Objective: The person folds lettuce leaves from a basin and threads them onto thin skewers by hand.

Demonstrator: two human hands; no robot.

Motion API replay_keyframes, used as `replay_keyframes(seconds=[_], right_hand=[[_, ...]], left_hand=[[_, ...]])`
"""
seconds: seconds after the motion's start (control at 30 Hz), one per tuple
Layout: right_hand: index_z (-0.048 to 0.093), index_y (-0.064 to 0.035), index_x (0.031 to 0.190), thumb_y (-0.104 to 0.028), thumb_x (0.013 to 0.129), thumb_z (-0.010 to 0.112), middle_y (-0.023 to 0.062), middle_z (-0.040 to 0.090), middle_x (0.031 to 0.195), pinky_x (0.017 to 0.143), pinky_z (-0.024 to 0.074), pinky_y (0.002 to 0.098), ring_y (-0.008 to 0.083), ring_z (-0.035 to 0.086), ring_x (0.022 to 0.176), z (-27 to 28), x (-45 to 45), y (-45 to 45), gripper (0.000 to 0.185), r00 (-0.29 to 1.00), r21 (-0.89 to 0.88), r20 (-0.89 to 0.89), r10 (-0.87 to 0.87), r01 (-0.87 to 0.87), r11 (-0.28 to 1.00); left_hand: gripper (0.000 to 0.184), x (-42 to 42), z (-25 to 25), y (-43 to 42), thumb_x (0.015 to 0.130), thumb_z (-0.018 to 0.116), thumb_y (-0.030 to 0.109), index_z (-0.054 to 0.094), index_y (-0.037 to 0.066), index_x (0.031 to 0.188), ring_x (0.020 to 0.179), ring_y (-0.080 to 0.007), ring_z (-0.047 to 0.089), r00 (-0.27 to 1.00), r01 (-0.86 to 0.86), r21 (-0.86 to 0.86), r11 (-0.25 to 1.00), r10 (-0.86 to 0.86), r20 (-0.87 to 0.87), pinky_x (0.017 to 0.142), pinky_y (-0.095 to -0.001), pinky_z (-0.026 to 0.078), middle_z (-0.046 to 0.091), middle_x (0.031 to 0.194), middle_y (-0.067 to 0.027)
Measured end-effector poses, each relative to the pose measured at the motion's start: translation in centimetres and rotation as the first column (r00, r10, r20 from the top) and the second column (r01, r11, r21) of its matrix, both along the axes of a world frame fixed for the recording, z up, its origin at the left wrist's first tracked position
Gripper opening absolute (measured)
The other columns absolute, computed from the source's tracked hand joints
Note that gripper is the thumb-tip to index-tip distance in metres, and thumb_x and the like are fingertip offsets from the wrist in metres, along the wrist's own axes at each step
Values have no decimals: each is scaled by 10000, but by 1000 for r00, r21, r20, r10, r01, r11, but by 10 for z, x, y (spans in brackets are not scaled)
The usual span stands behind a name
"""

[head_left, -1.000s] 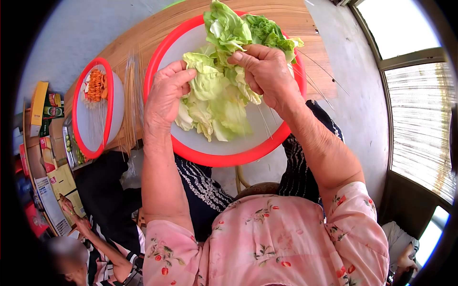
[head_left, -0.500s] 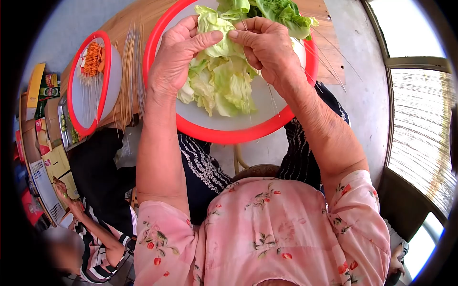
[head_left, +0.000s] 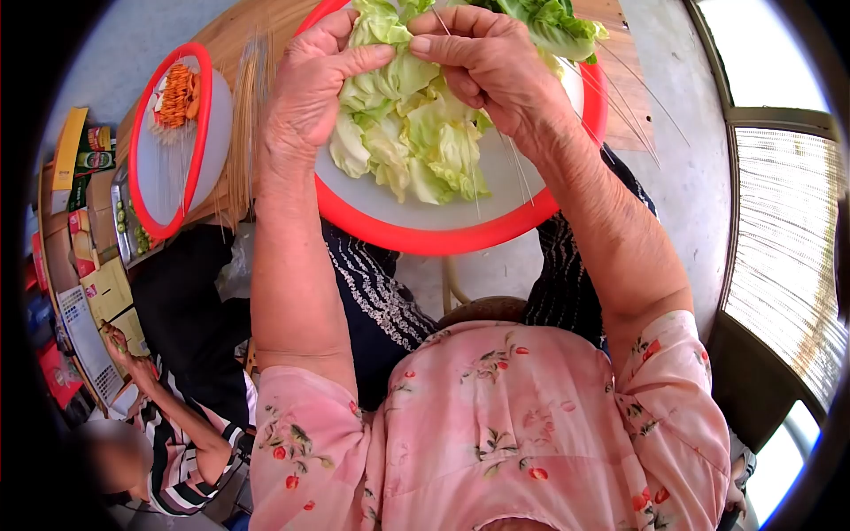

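Note:
My left hand is closed, with its thumb and fingers pinching a pale green lettuce leaf. Close beside it, my right hand pinches a thin skewer, whose tip shows above the thumb at the leaf's edge. Whether the skewer passes through the leaf I cannot make out. Below both hands, more lettuce leaves hang or lie over a large white basin with a red rim. Several thin skewers show below my right hand. Darker green lettuce sits at the basin's far right.
Loose skewers stick out over the basin's right side. On the wooden table, a skewer bundle lies left of the basin. Farther left, a smaller red-rimmed basin holds skewered orange pieces. A person in a striped top sits lower left.
The basins and table have shifted slightly in view. Both my hands sit a little higher in the picture, still pinching the leaf and skewer. The other person's hand has barely moved.

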State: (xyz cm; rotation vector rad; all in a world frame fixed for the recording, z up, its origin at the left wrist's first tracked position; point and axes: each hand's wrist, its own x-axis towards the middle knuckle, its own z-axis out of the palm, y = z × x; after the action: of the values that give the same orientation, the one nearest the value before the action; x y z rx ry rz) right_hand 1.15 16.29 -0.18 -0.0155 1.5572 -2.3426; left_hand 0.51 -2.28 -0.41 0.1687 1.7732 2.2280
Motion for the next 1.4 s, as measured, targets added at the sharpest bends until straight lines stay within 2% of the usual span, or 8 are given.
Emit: replay_keyframes(seconds=[0.2, 0.57, 0.67, 0.77, 0.87, 0.97, 1.13, 1.4], right_hand=[[627, 63, 924, -23, 754, 708, 27, 555, 609, 338, 269, 202, 49, 385, 386, -10, -4, 1, 207, 999, -87, 51, 5, 0, 996], [626, 41, 883, -16, 768, 689, 20, 558, 621, 349, 258, 201, 43, 396, 405, 2, -7, 12, 143, 999, 49, 10, -43, 42, 998], [601, 36, 905, -10, 783, 672, 12, 546, 642, 349, 249, 206, 41, 385, 402, 0, -9, 14, 149, 988, 19, -22, -152, 152, 988], [615, -36, 856, -41, 842, 632, -1, 567, 625, 351, 303, 185, 43, 407, 405, 5, -10, 20, 22, 989, 54, 9, -150, 150, 987], [611, -33, 846, -44, 840, 636, -8, 560, 625, 354, 297, 181, 43, 399, 407, 6, -11, 24, 28, 974, 33, -50, -221, 223, 974], [610, -33, 843, -39, 839, 634, -8, 559, 620, 354, 294, 180, 41, 397, 409, 10, -11, 28, 24, 964, 58, -44, -261, 264, 963], [613, -33, 850, -44, 844, 631, -1, 565, 625, 353, 299, 184, 42, 401, 404, 9, -9, 31, 22, 968, 79, -60, -244, 248, 966], [592, 25, 902, -16, 807, 651, 3, 534, 627, 356, 261, 197, 39, 375, 404, 8, -10, 34, 119, 968, 34, -36, -249, 250, 968]], left_hand=[[413, -3, -3, 2, 825, 612, 2, 491, -18, 1219, 1028, -142, 585, 999, 43, 3, 999, -43, 19, 920, -271, 451, 604, 1138, -89], [339, -4, -1, 12, 854, 602, 40, 528, -19, 1180, 1008, -139, 592, 998, 15, 58, 998, -18, 56, 919, -275, 455, 617, 1103, -74], [271, -3, -4, 15, 844, 637, 140, 597, 5, 1075, 848, -106, 610, 997, -62, 0, 998, 62, 50, 761, -246, 479, 647, 949, -50], [255, -2, -9, 16, 859, 620, 172, 618, 10, 1056, 789, -103, 614, 996, -91, -281, 955, 80, -49, 704, -244, 475, 646, 921, -29], [279, 0, -9, 21, 885, 593, 232, 618, 20, 1065, 741, -99, 602, 993, -75, -414, 907, 108, 56, 656, -211, 451, 639, 937, -29], [232, 1, -14, 25, 857, 592, 175, 641, 24, 1026, 689, -96, 594, 997, 83, -718, 691, -50, 67, 633, -213, 442, 645, 918, -30], [310, 4, -57, 29, 718, 666, 75, 643, 43, 1026, 860, -273, 585, 873, -20, -915, 403, -440, -213, 754, -361, 467, 601, 871, -127], [192, 8, -44, 42, 737, 645, 169, 685, 109, 915, 933, -310, 577, 891, -13, -975, 224, -440, -113, 800, -400, 458, 598, 922, -131]])
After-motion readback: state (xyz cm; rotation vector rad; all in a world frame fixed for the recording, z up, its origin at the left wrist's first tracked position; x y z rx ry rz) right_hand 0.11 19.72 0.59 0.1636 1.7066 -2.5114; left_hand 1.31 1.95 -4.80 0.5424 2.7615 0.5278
